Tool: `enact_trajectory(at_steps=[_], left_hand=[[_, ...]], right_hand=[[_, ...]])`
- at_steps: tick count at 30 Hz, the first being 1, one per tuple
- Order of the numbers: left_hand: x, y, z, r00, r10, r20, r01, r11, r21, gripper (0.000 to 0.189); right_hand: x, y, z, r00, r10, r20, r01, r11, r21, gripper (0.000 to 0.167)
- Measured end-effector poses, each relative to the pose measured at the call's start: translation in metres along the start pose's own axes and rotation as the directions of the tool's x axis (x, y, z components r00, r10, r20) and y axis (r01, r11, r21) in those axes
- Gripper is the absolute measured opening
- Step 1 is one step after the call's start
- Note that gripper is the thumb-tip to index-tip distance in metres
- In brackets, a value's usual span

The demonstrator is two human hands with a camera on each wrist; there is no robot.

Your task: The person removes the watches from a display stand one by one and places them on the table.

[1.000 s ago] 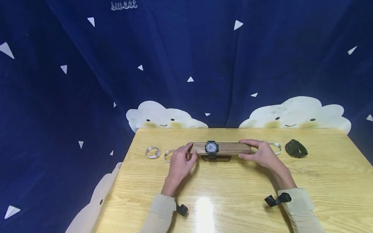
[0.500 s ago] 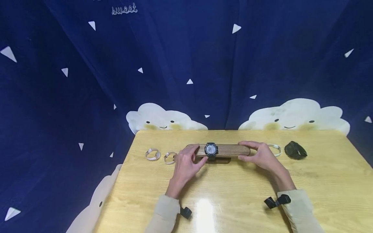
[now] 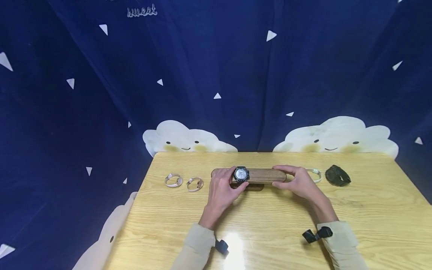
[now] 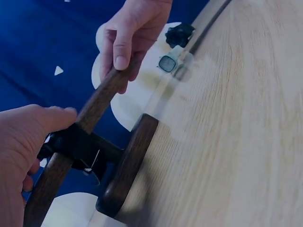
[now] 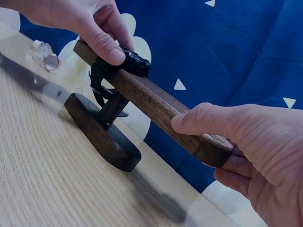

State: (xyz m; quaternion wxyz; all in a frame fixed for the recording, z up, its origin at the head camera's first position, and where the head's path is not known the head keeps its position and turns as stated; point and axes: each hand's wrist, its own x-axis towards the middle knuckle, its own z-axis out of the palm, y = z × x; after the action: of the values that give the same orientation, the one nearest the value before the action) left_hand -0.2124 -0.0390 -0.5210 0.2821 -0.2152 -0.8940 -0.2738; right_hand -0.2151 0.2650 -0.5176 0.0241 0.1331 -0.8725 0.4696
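A dark wooden watch stand (image 3: 264, 175), a long bar on a post and base, stands near the back of the table. Around its bar, left of the middle, sits a black watch (image 3: 241, 174) with its round dial facing up. My left hand (image 3: 221, 189) pinches this watch, thumb at its near side and fingers behind. The thumb presses on the black case in the right wrist view. My right hand (image 3: 298, 182) grips the bar's right end, with the thumb (image 5: 194, 120) on the near face and fingers underneath. The stand's base (image 5: 102, 135) rests on the tabletop.
Two pale-strapped watches, a left one (image 3: 173, 180) and a nearer one (image 3: 195, 184), lie left of the stand. A white watch (image 3: 315, 175) and a black watch (image 3: 337, 175) lie at right. Behind the table (image 3: 270, 225) hangs a blue curtain (image 3: 189, 67).
My left hand has slid right along the bar from its left end to the black watch and now pinches it. The right hand keeps its grip on the bar's right end.
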Motion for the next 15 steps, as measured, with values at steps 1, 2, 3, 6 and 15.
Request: enact_trajectory(at_steps=[1, 2, 3, 6, 15], left_hand=[[-0.0006, 0.0001, 0.0003, 1.000, -0.008, -0.009, 0.008, 1.000, -0.006, 0.066], [-0.0010, 0.0004, 0.0006, 1.000, -0.015, -0.014, 0.015, 1.000, -0.008, 0.065], [-0.0013, 0.0007, 0.0006, 1.000, -0.022, -0.017, 0.022, 1.000, -0.011, 0.064], [-0.0020, 0.0013, 0.0005, 0.999, -0.029, -0.014, 0.029, 0.999, -0.015, 0.063], [-0.0008, 0.0016, -0.0031, 0.999, -0.036, -0.005, 0.036, 0.999, -0.005, 0.063]], right_hand=[[-0.0001, 0.0002, 0.0001, 1.000, 0.005, -0.002, -0.005, 1.000, -0.002, 0.058], [-0.0003, 0.0003, 0.0001, 1.000, 0.007, -0.002, -0.007, 1.000, -0.008, 0.058], [-0.0005, 0.0006, 0.0000, 1.000, 0.009, -0.002, -0.009, 1.000, -0.016, 0.058], [-0.0014, 0.0010, -0.0005, 1.000, 0.014, -0.002, -0.014, 1.000, -0.028, 0.058], [0.0002, -0.0002, -0.0007, 1.000, 0.015, 0.002, -0.015, 1.000, -0.026, 0.058]])
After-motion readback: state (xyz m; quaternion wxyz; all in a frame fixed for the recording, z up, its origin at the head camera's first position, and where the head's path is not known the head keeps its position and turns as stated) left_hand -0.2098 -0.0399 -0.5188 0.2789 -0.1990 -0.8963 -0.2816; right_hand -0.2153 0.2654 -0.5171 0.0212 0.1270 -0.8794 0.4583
